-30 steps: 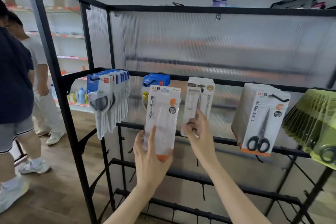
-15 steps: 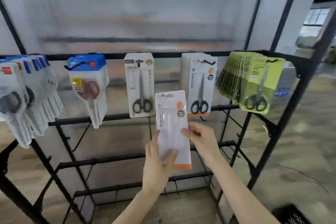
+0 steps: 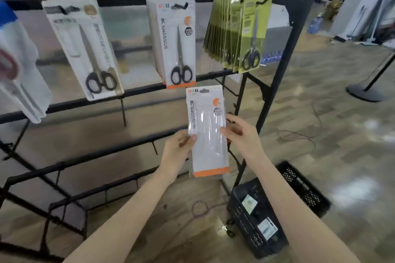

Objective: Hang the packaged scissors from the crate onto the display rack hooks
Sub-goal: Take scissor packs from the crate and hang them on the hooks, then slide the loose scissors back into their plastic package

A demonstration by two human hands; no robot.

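Both of my hands hold one packaged scissors pack (image 3: 207,132) upright in front of the black display rack (image 3: 136,89), left hand (image 3: 178,151) pinching its left edge and right hand (image 3: 240,136) with fingers curled round its right edge, just below the orange-trimmed packs (image 3: 177,42) hanging on a hook. To the right hang green packs (image 3: 241,32), and a black crate (image 3: 275,209) sits on the glossy wood-look floor (image 3: 342,117) below, with a stanchion base (image 3: 363,92) farther off in the open room.
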